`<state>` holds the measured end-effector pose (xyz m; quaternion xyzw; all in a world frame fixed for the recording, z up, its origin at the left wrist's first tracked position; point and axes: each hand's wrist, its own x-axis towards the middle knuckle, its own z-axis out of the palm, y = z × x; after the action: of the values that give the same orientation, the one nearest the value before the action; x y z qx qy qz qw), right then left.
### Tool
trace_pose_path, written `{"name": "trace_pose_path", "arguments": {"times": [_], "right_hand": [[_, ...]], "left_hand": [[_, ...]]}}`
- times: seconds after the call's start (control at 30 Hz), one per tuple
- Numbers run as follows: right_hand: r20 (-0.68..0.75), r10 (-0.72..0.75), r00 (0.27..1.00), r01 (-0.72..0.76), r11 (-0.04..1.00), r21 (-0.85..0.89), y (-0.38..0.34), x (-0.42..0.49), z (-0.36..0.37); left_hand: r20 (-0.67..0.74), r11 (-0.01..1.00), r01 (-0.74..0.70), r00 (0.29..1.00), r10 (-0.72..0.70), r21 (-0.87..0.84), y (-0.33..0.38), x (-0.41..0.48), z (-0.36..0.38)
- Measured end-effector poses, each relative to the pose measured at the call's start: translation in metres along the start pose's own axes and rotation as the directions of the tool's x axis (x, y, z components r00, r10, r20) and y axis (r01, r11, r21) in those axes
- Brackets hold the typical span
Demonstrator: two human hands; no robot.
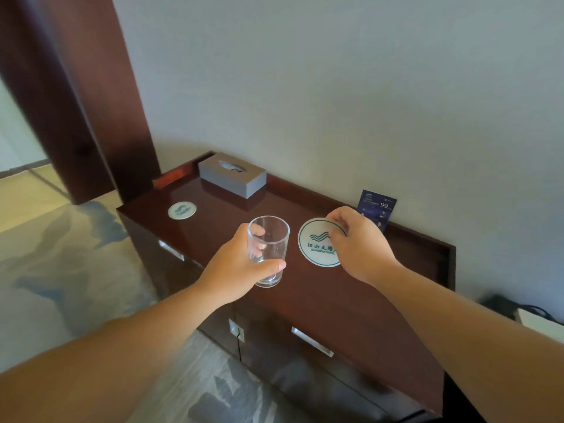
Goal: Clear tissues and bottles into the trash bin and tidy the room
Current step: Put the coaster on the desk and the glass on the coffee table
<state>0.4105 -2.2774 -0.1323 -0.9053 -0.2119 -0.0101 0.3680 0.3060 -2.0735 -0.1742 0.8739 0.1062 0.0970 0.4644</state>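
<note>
Since no bottle, loose tissue or trash bin shows here, the work in hand looks like the tidying part of the task, done on the dark wooden cabinet point(305, 297). At its left end a small coaster point(182, 210) lies flat with nothing on it. Behind it, at the back corner, stands a grey tissue box point(232, 174) with a tissue peeping from its slot; it sits squarely, as if already in its proper place.

Nearer the middle, the left hand point(235, 270) wraps its fingers and thumb round an empty glass point(268, 250), upright and gripped low. I cannot tell whether its base touches the top.

Just beside it on the right lies a large coaster point(317, 242) with a green hotel mark. The right hand point(357, 242) pinches its far right edge with curled fingers — probably to square it up or steady it so the glass can be set down on it. Whether the coaster is flat or slightly lifted is unclear.

Behind that hand a dark blue card point(378, 209) leans against the wall — propped to be read.
</note>
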Motion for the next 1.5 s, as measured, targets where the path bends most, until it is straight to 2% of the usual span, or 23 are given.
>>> {"name": "trace_pose_path", "arguments": {"times": [0.23, 0.77, 1.17, 1.5], "right_hand": [[-0.063, 0.126, 0.990, -0.129, 0.990, -0.053, -0.004, 0.033, 0.024], [-0.042, 0.346, 0.937, -0.348, 0.937, -0.039, 0.083, 0.131, 0.061], [-0.121, 0.500, 0.858, -0.507, 0.862, -0.034, 0.093, 0.150, 0.092], [-0.175, 0.558, 0.811, -0.570, 0.822, -0.019, 0.084, 0.160, 0.107]], "left_hand": [[0.143, 0.999, -0.052, 0.988, 0.054, -0.016, -0.033, 0.067, -0.009], [0.333, 0.999, 0.028, 0.943, -0.016, -0.031, -0.102, 0.191, 0.057], [0.516, 0.995, -0.016, 0.854, 0.066, -0.101, -0.131, 0.239, 0.077], [0.552, 0.987, -0.068, 0.822, 0.139, -0.147, -0.150, 0.250, 0.077]]}}
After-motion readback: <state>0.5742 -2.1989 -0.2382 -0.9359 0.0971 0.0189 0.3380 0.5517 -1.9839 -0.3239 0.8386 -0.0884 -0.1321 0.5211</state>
